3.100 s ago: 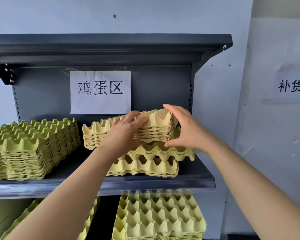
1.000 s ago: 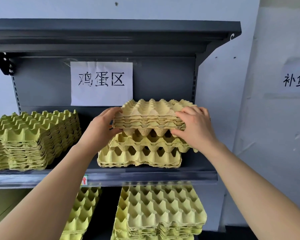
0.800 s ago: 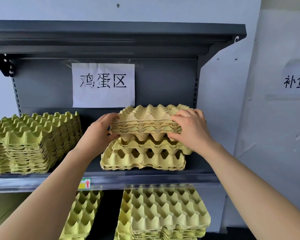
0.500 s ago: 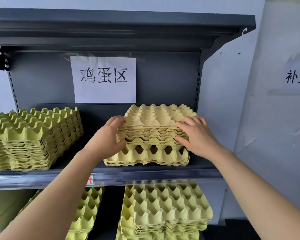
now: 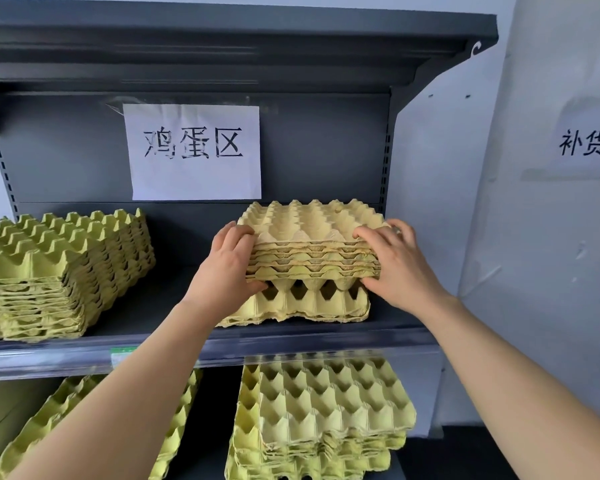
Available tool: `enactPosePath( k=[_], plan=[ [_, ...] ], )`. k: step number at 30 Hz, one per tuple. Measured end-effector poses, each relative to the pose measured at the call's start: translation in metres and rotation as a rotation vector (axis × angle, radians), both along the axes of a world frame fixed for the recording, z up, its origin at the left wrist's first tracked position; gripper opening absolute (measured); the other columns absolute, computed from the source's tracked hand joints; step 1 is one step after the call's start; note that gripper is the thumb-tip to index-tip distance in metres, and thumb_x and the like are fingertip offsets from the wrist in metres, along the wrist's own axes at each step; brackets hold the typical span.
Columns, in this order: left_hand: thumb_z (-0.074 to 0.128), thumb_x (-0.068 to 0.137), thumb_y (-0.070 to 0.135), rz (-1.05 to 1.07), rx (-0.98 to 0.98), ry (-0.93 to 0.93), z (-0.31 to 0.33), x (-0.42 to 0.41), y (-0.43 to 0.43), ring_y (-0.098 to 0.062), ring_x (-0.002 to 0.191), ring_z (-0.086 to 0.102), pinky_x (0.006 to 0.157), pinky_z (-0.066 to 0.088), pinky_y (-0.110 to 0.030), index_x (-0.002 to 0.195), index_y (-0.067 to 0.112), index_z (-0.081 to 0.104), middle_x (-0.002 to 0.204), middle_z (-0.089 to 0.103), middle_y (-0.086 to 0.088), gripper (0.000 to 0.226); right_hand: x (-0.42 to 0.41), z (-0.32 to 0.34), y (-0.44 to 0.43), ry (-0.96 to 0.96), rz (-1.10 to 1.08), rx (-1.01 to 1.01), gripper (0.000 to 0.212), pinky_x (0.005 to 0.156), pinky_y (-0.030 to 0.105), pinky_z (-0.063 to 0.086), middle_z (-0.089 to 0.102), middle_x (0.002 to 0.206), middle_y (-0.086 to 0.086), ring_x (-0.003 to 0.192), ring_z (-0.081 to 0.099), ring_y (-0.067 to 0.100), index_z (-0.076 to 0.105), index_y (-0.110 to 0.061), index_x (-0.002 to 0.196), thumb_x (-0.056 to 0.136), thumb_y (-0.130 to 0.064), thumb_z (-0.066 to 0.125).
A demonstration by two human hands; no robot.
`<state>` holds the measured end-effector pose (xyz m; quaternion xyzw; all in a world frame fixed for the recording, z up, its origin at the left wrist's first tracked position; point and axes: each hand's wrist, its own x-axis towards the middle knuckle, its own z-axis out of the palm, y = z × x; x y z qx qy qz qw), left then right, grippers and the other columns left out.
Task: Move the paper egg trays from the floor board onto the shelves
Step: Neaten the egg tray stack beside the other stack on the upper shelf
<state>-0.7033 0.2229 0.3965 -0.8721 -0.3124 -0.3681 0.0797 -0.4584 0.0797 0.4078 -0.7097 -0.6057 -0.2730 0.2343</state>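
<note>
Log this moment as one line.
phase: placing | left hand: grips left edge of tray bundle | right hand: grips right edge | tray bundle: on lower trays, shelf | release: not yet

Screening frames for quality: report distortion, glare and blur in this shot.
Head view, all remarks: wide-angle stretch tilts the left slotted upright; pale sheen runs along the front rail; the paper sign and tray stack are sharp; the left hand and right hand gripping it show no motion blur.
</note>
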Motion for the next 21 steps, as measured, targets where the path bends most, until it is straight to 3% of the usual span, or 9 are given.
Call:
enactPosePath(
  k=[6, 13, 21],
  plan=[
    [0.084, 0.067, 0.033, 0.021, 0.063, -0.067, 0.010, -0.026, -0.001, -0.025, 0.140, 0.021, 0.115, 0.024, -0.038, 0.129, 0.006, 0.046, 0.138, 0.039, -0.002, 0.077, -0.018, 0.005, 0.005, -0.030, 0.054, 0.090, 0.066, 0.095, 0.044, 0.043, 0.052, 0.126, 0.000, 0.132, 0.022, 0.028, 0.038, -0.032, 0.127, 0.073, -0.023, 0.076],
    [0.082, 0.069, 0.033, 0.060, 0.004, -0.023, -0.005, -0.038, 0.011, -0.025, 0.141, 0.018, 0.114, 0.022, -0.037, 0.130, 0.007, 0.045, 0.140, 0.037, -0.003, 0.076, -0.031, -0.013, 0.027, 0.002, 0.077, 0.056, 0.066, 0.100, 0.046, 0.042, 0.053, 0.125, 0.001, 0.134, 0.021, 0.028, 0.038, -0.032, 0.128, 0.074, -0.022, 0.075],
    [0.081, 0.070, 0.040, 0.116, 0.071, 0.018, -0.009, -0.035, 0.015, -0.031, 0.140, 0.019, 0.114, 0.023, -0.043, 0.133, 0.008, 0.042, 0.142, 0.035, -0.007, 0.081, -0.028, -0.013, 0.028, -0.019, 0.071, 0.025, 0.072, 0.103, 0.044, 0.038, 0.053, 0.128, 0.001, 0.136, 0.018, 0.026, 0.032, -0.034, 0.134, 0.076, -0.028, 0.074]
  ],
)
